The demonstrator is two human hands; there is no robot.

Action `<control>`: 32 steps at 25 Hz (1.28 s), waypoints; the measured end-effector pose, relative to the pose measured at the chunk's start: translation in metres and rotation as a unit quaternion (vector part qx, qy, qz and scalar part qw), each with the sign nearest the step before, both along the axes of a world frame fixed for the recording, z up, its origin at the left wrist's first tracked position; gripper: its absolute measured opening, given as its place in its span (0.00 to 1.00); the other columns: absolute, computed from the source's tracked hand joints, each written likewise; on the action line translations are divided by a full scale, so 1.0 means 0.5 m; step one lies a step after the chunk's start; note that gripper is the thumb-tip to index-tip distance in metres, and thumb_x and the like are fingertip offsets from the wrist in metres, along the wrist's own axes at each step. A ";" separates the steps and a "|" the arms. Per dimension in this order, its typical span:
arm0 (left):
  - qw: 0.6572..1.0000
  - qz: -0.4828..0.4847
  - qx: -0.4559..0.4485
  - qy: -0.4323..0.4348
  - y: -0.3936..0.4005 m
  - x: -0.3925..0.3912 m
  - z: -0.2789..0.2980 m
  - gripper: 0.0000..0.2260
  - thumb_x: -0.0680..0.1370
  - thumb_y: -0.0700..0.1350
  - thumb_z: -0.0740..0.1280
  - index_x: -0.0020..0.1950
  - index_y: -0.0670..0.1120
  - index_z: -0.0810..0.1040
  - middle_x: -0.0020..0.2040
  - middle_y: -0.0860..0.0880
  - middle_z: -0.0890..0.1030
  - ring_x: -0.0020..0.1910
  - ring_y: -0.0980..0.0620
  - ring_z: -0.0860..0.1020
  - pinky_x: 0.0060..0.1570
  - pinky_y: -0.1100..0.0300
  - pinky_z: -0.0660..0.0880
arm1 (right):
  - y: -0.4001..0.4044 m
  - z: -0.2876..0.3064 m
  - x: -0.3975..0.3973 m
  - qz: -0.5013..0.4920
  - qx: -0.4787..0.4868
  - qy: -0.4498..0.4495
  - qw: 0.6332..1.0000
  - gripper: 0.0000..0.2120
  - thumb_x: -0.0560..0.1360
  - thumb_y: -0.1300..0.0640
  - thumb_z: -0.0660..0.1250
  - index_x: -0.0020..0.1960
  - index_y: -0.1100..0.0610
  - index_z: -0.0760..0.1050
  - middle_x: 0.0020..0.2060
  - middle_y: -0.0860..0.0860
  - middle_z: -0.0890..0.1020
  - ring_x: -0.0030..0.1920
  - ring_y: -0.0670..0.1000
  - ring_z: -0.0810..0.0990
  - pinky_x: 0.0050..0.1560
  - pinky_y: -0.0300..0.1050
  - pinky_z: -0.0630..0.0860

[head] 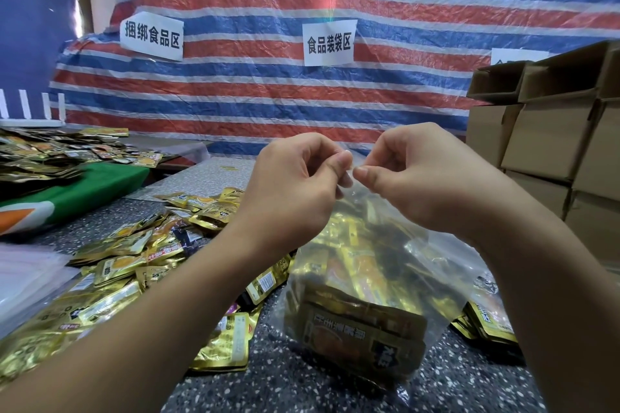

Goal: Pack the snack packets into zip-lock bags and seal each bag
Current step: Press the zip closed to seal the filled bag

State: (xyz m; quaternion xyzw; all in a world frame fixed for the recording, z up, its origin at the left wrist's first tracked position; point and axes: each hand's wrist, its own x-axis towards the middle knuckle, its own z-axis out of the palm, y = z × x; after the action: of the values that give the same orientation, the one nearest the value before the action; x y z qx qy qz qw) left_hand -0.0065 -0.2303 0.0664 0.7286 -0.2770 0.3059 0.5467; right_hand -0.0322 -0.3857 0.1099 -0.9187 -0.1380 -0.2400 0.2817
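1. Forearms fill the foreground, and both hands meet above the zip-lock bag [362,278], which stands on the speckled tabletop [302,389].
2. The left hand [295,184] and right hand [419,178] each pinch the bag's top edge between curled fingers [342,161] and thumb, nearly touching one another at the middle of the seal strip.
3. The strip's long axis runs left to right between the two pinches, and the bag hangs straight below them; sealing likely calls for each hand to slide outward along that line. Neither hand looks nearer than the other.
4. The bag is thin, clear, crinkled film, bulging with flat gold foil snack packets [362,339].
5. Left of the bag, loose packets [117,265] lie scattered in a glossy heap; a few more sit just right of it.
6. Beyond the bag to the right stand plain cardboard boxes [543,131].
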 end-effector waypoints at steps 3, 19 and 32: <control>1.000 0.014 -0.004 -0.013 -0.001 -0.001 0.000 0.08 0.79 0.41 0.68 0.39 0.46 0.81 0.34 0.51 0.83 0.31 0.56 0.81 0.33 0.63 0.78 | -0.007 0.007 -0.004 0.014 -0.002 0.024 1.000 0.12 0.75 0.45 0.70 0.36 0.50 0.78 0.27 0.45 0.80 0.27 0.41 0.74 0.30 0.40 0.69; 0.998 -0.039 -0.051 -0.021 0.004 -0.028 0.028 0.09 0.81 0.42 0.64 0.42 0.44 0.78 0.34 0.51 0.81 0.31 0.55 0.80 0.33 0.65 0.74 | -0.017 0.030 -0.045 0.056 -0.027 -0.069 0.996 0.11 0.77 0.49 0.70 0.37 0.49 0.80 0.32 0.40 0.82 0.31 0.42 0.79 0.30 0.40 0.74; 0.998 -0.013 -0.054 -0.032 0.008 -0.040 0.037 0.10 0.81 0.43 0.64 0.41 0.45 0.78 0.33 0.51 0.80 0.28 0.56 0.78 0.30 0.66 0.72 | -0.009 0.029 -0.061 0.067 -0.089 -0.143 0.984 0.14 0.78 0.51 0.67 0.34 0.48 0.76 0.28 0.36 0.76 0.26 0.43 0.71 0.25 0.35 0.65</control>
State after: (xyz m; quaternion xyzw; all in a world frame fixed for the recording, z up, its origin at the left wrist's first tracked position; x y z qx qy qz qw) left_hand -0.0264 -0.2265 0.0848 0.6845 -0.2868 0.3362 0.5798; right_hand -0.0625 -0.3903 0.1244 -0.8851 -0.2585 -0.3363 0.1919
